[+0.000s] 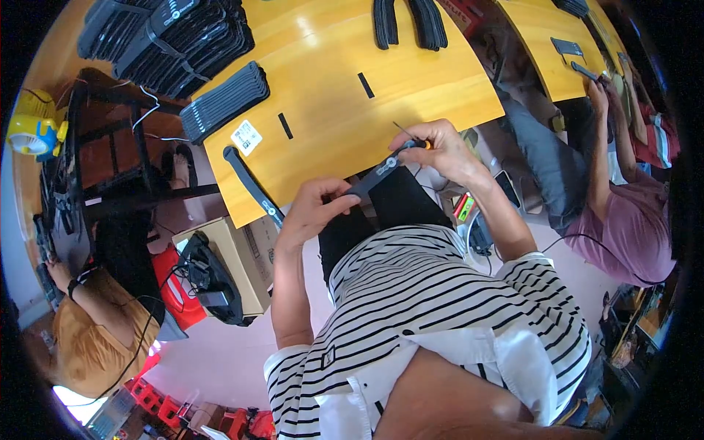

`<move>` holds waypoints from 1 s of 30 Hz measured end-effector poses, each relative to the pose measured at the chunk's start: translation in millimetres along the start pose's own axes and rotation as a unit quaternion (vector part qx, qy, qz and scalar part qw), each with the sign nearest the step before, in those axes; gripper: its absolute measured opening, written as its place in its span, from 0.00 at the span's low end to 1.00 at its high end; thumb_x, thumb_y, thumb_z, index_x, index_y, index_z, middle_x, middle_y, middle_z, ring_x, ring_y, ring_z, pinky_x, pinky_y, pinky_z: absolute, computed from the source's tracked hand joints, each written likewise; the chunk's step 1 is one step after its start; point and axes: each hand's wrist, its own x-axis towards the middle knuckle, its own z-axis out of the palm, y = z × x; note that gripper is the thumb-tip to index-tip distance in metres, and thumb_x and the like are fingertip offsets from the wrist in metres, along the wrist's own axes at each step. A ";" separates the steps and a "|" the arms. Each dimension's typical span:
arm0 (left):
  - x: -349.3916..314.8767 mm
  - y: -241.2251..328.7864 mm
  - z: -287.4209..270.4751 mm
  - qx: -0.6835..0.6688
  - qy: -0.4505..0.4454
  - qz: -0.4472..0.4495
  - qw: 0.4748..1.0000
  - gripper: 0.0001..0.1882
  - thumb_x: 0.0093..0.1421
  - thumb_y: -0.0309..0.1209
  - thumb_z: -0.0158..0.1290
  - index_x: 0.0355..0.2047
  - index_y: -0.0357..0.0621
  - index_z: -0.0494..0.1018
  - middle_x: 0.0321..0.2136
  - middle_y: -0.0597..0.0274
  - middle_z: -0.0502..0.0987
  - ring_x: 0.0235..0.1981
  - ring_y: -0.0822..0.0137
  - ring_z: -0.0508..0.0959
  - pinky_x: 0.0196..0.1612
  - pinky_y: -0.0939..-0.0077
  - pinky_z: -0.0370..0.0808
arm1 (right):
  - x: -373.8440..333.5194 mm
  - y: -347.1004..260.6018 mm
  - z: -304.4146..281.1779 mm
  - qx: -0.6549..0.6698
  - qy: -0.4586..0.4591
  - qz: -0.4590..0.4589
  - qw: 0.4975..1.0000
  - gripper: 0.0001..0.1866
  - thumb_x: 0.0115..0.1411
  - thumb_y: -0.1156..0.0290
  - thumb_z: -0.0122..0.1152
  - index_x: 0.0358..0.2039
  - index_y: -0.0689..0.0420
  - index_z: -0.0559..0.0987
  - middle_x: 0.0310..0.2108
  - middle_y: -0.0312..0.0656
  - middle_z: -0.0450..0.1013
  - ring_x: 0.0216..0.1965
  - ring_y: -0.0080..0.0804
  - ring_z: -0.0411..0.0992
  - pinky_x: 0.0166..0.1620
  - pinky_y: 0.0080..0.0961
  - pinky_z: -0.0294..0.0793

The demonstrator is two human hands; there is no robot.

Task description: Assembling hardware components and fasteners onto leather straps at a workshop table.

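Spreading across the upper middle of the view, the yellow wooden worktable [337,44] is the biggest thing here, and its near edge lies just beyond both hands. On its far left sits a large heap of black bundled straps [172,37], with a smaller flat stack of black straps [226,99] just below it, and another pair of black strap bundles [409,22] lies at the top edge. Below the table's left corner stands an open brown cardboard box [242,264] with black parts heaped against it. A single long black strap [251,187] lies across the table's near left corner, hanging past the edge. Beside it are a small white printed label [246,137] and two short black slot-shaped pieces [285,126].

Closer in, the left hand [312,213] is curled shut, thumb and fingers pinching the lower end of a narrow black strap with a round metal fitting [374,174], which runs slantwise up to the right, held in the air over the lap just short of the table edge. The right hand [440,150] is closed round a small screwdriver with an orange-and-black handle [411,139], its thin tip pointing up-left over the table, and also steadies the strap's upper end.
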 end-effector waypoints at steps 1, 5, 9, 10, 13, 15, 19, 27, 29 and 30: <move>-4.7 2.6 -2.6 -0.006 0.028 -0.029 0.999 0.08 0.53 0.28 0.54 0.29 0.34 0.74 0.19 0.67 0.73 0.22 0.78 0.70 0.27 0.84 0.65 | 2.3 8.8 -2.8 -0.009 0.026 -0.042 0.999 0.08 0.49 0.79 0.59 0.33 0.62 0.78 0.22 0.32 0.72 0.23 0.12 0.66 0.25 0.10 0.63; -8.7 -21.1 -24.0 -0.046 0.095 -0.021 0.994 0.07 0.53 0.27 0.54 0.27 0.34 0.75 0.19 0.65 0.73 0.23 0.77 0.71 0.28 0.84 0.66 | 7.8 15.5 -11.8 0.040 0.027 0.027 0.998 0.07 0.50 0.78 0.58 0.31 0.62 0.78 0.22 0.35 0.73 0.20 0.17 0.67 0.24 0.13 0.67; 7.3 -30.4 -40.4 -0.030 0.197 0.002 0.980 0.06 0.53 0.27 0.54 0.27 0.35 0.75 0.18 0.65 0.73 0.22 0.77 0.71 0.27 0.85 0.67 | 23.1 15.2 -11.0 0.021 0.062 0.074 0.995 0.05 0.49 0.76 0.60 0.28 0.61 0.77 0.18 0.36 0.72 0.17 0.16 0.67 0.19 0.12 0.62; 12.8 -34.1 -44.2 -0.030 0.196 0.003 0.980 0.06 0.53 0.27 0.54 0.27 0.35 0.75 0.18 0.65 0.73 0.22 0.77 0.71 0.27 0.85 0.67 | 30.6 17.9 -11.7 0.025 0.083 0.080 0.993 0.05 0.48 0.73 0.62 0.26 0.60 0.77 0.17 0.35 0.71 0.16 0.14 0.67 0.15 0.10 0.57; 28.0 -37.3 -51.6 -0.056 0.314 0.025 0.947 0.06 0.54 0.28 0.54 0.25 0.38 0.74 0.16 0.68 0.71 0.18 0.79 0.69 0.24 0.88 0.64 | 56.5 15.5 -9.7 -0.004 0.138 0.074 0.988 0.05 0.48 0.75 0.61 0.22 0.63 0.76 0.15 0.38 0.70 0.15 0.19 0.67 0.20 0.14 0.66; 36.0 -33.6 -57.7 -0.101 0.315 0.014 0.944 0.07 0.55 0.30 0.54 0.26 0.38 0.74 0.16 0.70 0.70 0.17 0.80 0.67 0.22 0.87 0.61 | 75.1 21.0 -13.4 0.011 0.141 0.060 0.988 0.05 0.48 0.74 0.61 0.21 0.63 0.76 0.14 0.38 0.70 0.15 0.19 0.67 0.20 0.14 0.66; 53.0 -36.1 -74.0 -0.137 0.342 0.008 0.930 0.08 0.56 0.32 0.52 0.26 0.40 0.73 0.15 0.72 0.68 0.14 0.81 0.62 0.18 0.87 0.56 | 111.7 34.0 -23.1 0.063 0.134 0.040 0.988 0.07 0.49 0.72 0.61 0.20 0.62 0.76 0.14 0.36 0.70 0.14 0.18 0.65 0.18 0.13 0.63; 83.5 -55.7 -86.8 -0.045 0.460 0.037 0.886 0.10 0.50 0.29 0.57 0.18 0.36 0.73 0.11 0.71 0.66 0.14 0.80 0.63 0.17 0.84 0.57 | 150.7 50.6 -20.0 -0.162 0.243 0.011 0.956 0.07 0.45 0.67 0.63 0.20 0.57 0.80 0.14 0.40 0.72 0.18 0.27 0.70 0.26 0.25 0.69; 88.8 -58.8 -88.3 0.006 0.483 0.042 0.875 0.10 0.48 0.30 0.58 0.18 0.35 0.73 0.12 0.70 0.66 0.14 0.79 0.63 0.18 0.83 0.59 | 151.7 52.6 -16.8 -0.158 0.258 0.011 0.953 0.07 0.45 0.66 0.64 0.21 0.56 0.80 0.15 0.41 0.72 0.19 0.30 0.71 0.28 0.27 0.70; 90.4 -60.5 -88.6 0.057 0.505 0.045 0.860 0.10 0.47 0.30 0.58 0.18 0.34 0.73 0.12 0.70 0.66 0.15 0.78 0.63 0.19 0.81 0.60 | 151.3 53.3 -14.7 -0.154 0.272 0.010 0.950 0.08 0.44 0.65 0.64 0.21 0.56 0.80 0.15 0.43 0.72 0.21 0.32 0.72 0.30 0.28 0.71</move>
